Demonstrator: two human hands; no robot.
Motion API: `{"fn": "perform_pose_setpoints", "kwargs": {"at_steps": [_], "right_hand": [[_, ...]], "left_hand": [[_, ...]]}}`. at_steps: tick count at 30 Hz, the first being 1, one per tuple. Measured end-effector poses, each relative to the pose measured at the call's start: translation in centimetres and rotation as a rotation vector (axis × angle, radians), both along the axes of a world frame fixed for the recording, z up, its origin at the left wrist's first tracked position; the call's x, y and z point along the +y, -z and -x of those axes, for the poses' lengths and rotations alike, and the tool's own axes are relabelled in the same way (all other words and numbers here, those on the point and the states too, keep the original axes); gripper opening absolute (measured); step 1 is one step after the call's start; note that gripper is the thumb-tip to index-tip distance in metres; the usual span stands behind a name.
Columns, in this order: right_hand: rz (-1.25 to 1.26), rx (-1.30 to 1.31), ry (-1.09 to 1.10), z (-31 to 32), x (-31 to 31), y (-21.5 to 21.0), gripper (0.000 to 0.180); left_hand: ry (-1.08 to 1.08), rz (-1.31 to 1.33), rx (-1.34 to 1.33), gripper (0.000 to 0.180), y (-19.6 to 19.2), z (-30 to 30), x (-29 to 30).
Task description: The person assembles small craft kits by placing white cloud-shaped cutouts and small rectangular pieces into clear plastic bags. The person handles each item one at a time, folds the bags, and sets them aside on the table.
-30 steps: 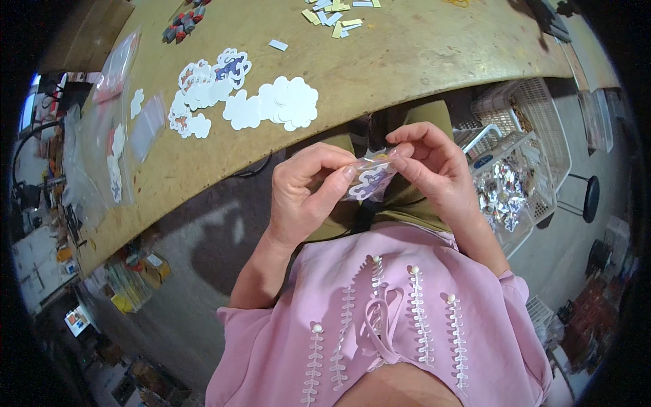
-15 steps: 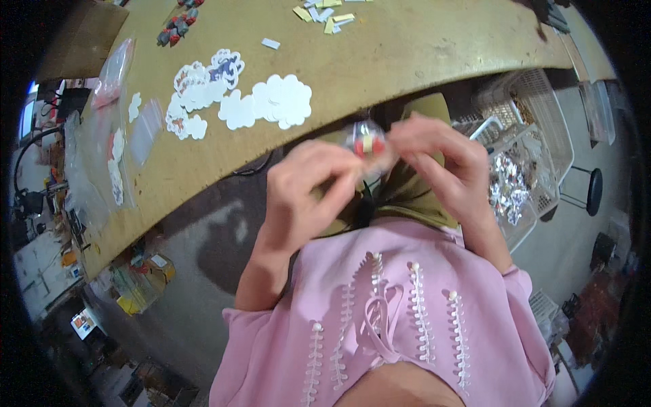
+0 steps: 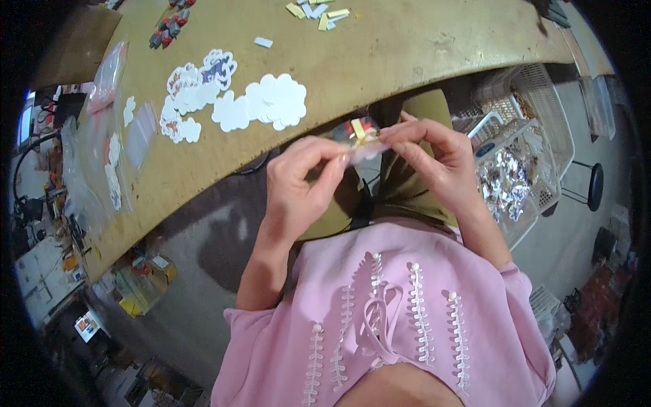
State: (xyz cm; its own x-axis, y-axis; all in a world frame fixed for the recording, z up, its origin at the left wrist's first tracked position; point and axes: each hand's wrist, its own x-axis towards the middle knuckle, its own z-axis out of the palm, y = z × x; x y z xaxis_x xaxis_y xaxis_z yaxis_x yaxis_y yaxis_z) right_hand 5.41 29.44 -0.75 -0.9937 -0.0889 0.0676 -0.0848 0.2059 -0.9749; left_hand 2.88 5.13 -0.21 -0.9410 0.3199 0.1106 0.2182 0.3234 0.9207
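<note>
Between my hands, over my lap and just off the table's near edge, is a small clear plastic bag point(image 3: 367, 153). A dark and red piece and a pale yellow strip point(image 3: 357, 129) show in it. My left hand point(image 3: 302, 178) pinches one end of the bag's edge between thumb and forefinger. On the other end, my right hand point(image 3: 441, 159) has its thumb and fingers pressed together. Nearest on the table lie white scalloped cards point(image 3: 277, 100), overlapping in a pile, with printed cards point(image 3: 196, 85) to their left.
Empty clear bags point(image 3: 142, 132) and larger plastic bags lie on the table's left side. Farther back are red-and-grey pieces point(image 3: 169, 28) and yellow and white strips point(image 3: 317, 12). A basket point(image 3: 556, 146) and a clear bin of shiny packets point(image 3: 505, 180) stand at my right.
The bag, blurred before, now shows more sharply, its edge stretched between both hands. My right hand has shifted slightly left and down. The table view has slid slightly left.
</note>
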Motion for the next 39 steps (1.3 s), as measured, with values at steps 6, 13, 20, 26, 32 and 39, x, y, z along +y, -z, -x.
{"fn": "perform_pose_setpoints", "kwargs": {"at_steps": [6,13,20,26,32,39], "right_hand": [[0.271,-0.243,0.056,-0.9,-1.4,0.8,0.009],[-0.008,0.034,-0.007,-1.4,-2.5,0.5,0.006],[0.156,-0.225,0.032,-2.3,-0.7,-0.2,0.006],[0.281,-0.186,0.096,-2.8,2.6,0.7,0.01],[-0.127,-0.154,0.48,-6.2,17.1,3.6,0.013],[-1.274,-0.369,0.401,-11.8,25.4,4.7,0.024]], "left_hand": [[0.082,-0.034,-0.02,0.011,0.6,-0.1,0.4],[-0.014,-0.029,0.007,0.011,1.0,-0.9,2.6],[0.079,0.017,0.057,0.013,-0.1,-1.4,0.4],[0.076,-0.005,0.083,0.013,-0.4,-1.5,0.1],[-0.117,0.159,0.324,0.011,-2.2,0.4,-3.9],[-0.743,0.407,0.185,0.008,-2.5,4.7,-14.3]]}}
